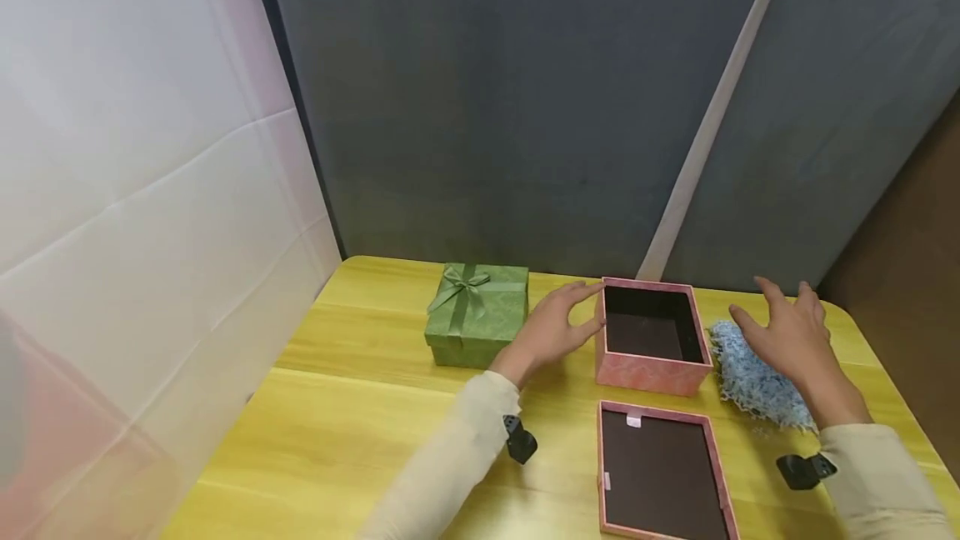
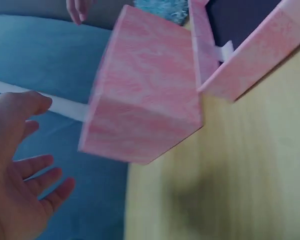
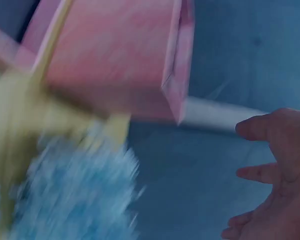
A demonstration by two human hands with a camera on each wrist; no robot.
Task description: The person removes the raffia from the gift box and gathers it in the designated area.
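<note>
A pink box (image 1: 652,373) stands uncovered on the table, its dark inside showing from above. To its left is my left hand (image 1: 551,327), fingers apart and extended toward the box wall; the left wrist view shows a gap between that hand (image 2: 20,175) and the box (image 2: 145,80). My right hand (image 1: 791,340) hovers over a heap of blue shredded paper (image 1: 757,386), fingers spread, holding nothing. In the right wrist view the blue shreds (image 3: 80,190) lie below the box. The pink lid (image 1: 663,473) lies with its dark inner side up, in front of the box.
A green gift box (image 1: 480,307) with a ribbon bow sits left of my left hand. The yellow wood-grain table (image 1: 315,432) ends at a dark grey curtain (image 1: 480,107) behind. White cloth (image 1: 150,148) hangs at the left, and a brown panel (image 1: 907,273) stands at the right.
</note>
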